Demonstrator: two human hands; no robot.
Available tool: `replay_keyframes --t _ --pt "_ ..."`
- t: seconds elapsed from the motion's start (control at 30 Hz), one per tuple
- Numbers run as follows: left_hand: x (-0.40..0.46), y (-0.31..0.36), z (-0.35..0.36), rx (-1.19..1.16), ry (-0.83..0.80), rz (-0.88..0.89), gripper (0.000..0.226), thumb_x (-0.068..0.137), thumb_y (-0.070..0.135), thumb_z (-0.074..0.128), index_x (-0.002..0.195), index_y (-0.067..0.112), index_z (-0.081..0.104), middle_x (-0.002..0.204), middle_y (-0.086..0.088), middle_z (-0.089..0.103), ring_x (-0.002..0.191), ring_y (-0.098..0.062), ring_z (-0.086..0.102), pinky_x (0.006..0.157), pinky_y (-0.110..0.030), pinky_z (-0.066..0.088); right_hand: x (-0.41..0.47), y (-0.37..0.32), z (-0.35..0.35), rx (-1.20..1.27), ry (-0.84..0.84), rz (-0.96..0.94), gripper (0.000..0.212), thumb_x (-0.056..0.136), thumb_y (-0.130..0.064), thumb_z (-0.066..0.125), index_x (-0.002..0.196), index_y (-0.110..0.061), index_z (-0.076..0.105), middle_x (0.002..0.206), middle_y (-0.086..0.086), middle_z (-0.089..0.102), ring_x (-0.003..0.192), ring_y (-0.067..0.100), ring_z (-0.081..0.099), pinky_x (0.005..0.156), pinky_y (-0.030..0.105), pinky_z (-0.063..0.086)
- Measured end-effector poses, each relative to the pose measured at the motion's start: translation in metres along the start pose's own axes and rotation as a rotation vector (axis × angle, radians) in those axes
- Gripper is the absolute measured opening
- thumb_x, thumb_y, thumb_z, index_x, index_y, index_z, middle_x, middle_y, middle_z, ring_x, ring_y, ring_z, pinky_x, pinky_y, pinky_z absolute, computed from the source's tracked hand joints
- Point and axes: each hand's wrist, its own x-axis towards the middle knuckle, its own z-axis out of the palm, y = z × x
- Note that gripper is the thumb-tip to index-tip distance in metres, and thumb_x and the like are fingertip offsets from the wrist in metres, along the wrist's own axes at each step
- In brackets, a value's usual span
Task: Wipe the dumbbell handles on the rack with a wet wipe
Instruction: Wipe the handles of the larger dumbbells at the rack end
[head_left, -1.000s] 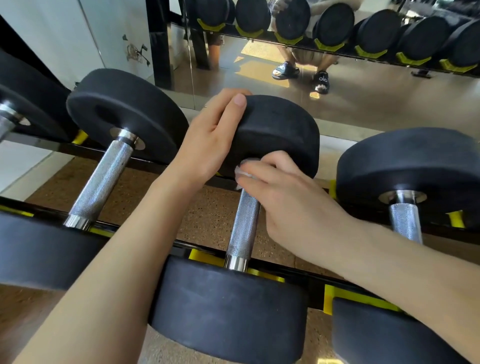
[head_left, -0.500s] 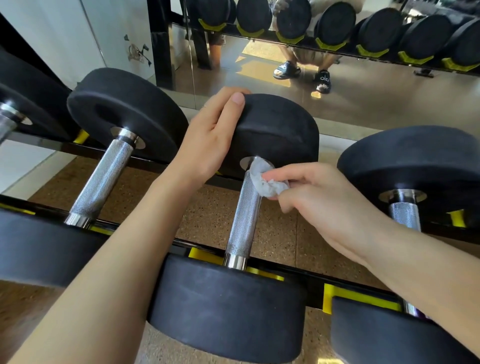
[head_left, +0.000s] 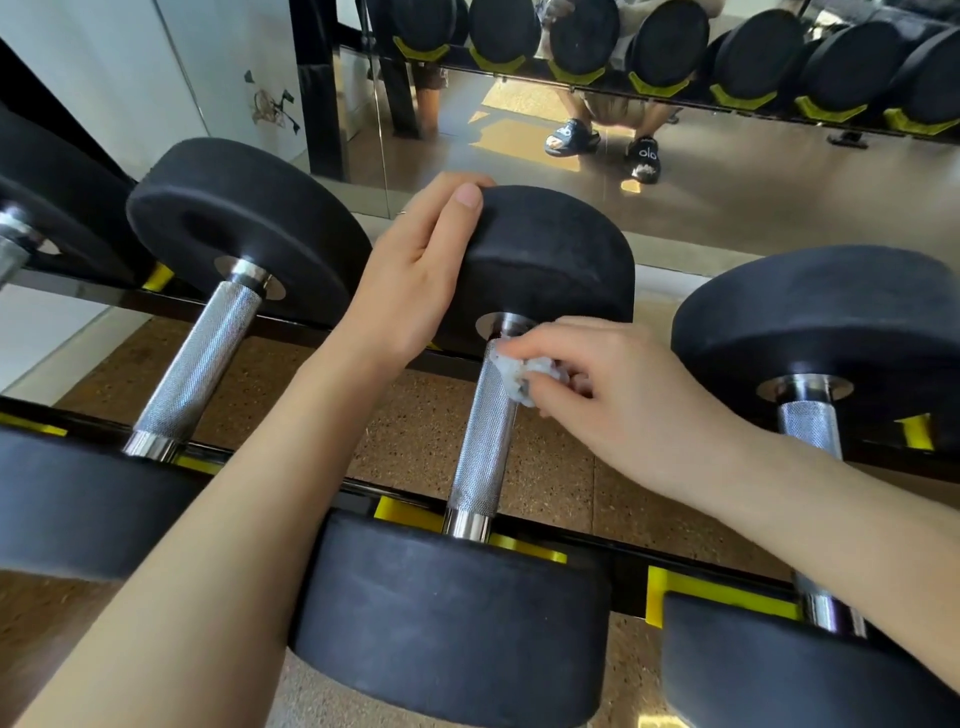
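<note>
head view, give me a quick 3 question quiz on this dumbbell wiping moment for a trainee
1. True or false: the left hand rests on the far weight head of the middle dumbbell.
2. Where is the wet wipe pressed?
A. on the near end of the handle
B. on the far end of the middle handle, beside the far weight head
C. on the yellow cradle
3. Fill in: the wipe is pinched in the ____ hand.

Key
1. True.
2. B.
3. Right: the right hand pinches the bunched wipe against the knurled handle.
</note>
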Motion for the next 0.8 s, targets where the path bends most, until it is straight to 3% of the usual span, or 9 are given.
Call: replay_keyframes --t 0.13,0.27,0.37,0.43,0.5,0.57,0.67,0.8 --pt "0.0 -0.001 0.0 -0.004 -0.006 0.0 0.038 0.112 0.036 0.031 0.125 0.018 0.062 0.119 -0.001 0.064 0.111 -0.013 0.058 0.098 -0.035 0.044 0.001 -0.009 -0.001 -0.332 -0.031 -0.186 0.017 0.096 -0.01 0.059 0.109 -0.015 0.069 0.09 -0.004 0.058 0.074 0.02 0.061 0.058 0.036 0.051" --pt "0.001 -0.002 0.0 -0.004 -0.002 -0.017 0.039 0.111 0.041 0.031 0.126 0.022 0.062 0.12 0.004 0.064 0.115 -0.014 0.058 0.102 -0.041 0.044 -0.006 -0.019 0.0 -0.347 -0.073 -0.312 0.009 0.089 -0.006 0.061 0.087 -0.015 0.059 0.079 -0.007 0.04 0.061 0.025 0.055 0.05 0.032 0.04" --pt "0.001 -0.003 -0.001 -0.001 -0.005 -0.022 0.04 0.11 0.042 0.031 0.127 0.023 0.061 0.12 0.005 0.064 0.116 -0.013 0.058 0.104 -0.042 0.045 -0.015 -0.023 0.005 -0.266 -0.174 -0.392 0.006 0.088 -0.009 0.059 0.084 -0.013 0.061 0.077 -0.006 0.049 0.067 0.021 0.054 0.058 0.037 0.047" --pt "0.0 -0.003 -0.001 -0.014 -0.001 -0.021 0.04 0.11 0.041 0.031 0.126 0.021 0.062 0.12 0.004 0.064 0.116 -0.013 0.057 0.104 -0.04 0.044 -0.013 -0.02 0.0 -0.075 -0.087 -0.276 0.011 0.091 -0.01 0.061 0.096 -0.015 0.069 0.083 -0.008 0.063 0.075 0.009 0.058 0.068 0.033 0.05" --pt "0.0 -0.002 -0.001 -0.009 0.0 -0.005 0.04 0.11 0.039 0.031 0.126 0.02 0.062 0.119 0.003 0.063 0.114 -0.013 0.057 0.102 -0.038 0.042 -0.008 -0.016 -0.005 0.032 0.043 -0.14 0.019 0.093 -0.013 0.061 0.109 -0.021 0.064 0.086 -0.01 0.064 0.079 0.006 0.06 0.067 0.028 0.049" --pt "0.0 -0.001 -0.002 -0.001 -0.008 -0.005 0.039 0.111 0.038 0.031 0.126 0.02 0.061 0.117 0.003 0.063 0.111 -0.011 0.057 0.1 -0.035 0.042 -0.004 -0.017 -0.002 -0.029 0.036 -0.118 0.019 0.095 -0.014 0.058 0.111 -0.023 0.06 0.086 -0.009 0.059 0.078 0.006 0.056 0.063 0.025 0.046" --pt "0.0 0.0 0.0 -0.005 0.003 -0.003 0.037 0.112 0.036 0.031 0.124 0.02 0.062 0.116 0.004 0.063 0.108 -0.006 0.057 0.096 -0.026 0.042 -0.005 -0.016 0.009 -0.068 -0.047 -0.177 0.018 0.096 -0.011 0.056 0.105 -0.018 0.07 0.098 -0.004 0.061 0.084 0.009 0.057 0.07 0.028 0.048" --pt "0.0 -0.001 0.0 0.002 0.004 -0.011 0.037 0.112 0.036 0.031 0.123 0.02 0.062 0.116 0.003 0.064 0.109 -0.008 0.057 0.094 -0.025 0.042 -0.008 -0.016 0.005 0.009 -0.109 -0.167 0.02 0.094 -0.01 0.058 0.101 -0.019 0.074 0.091 -0.01 0.062 0.084 0.005 0.056 0.072 0.018 0.044"
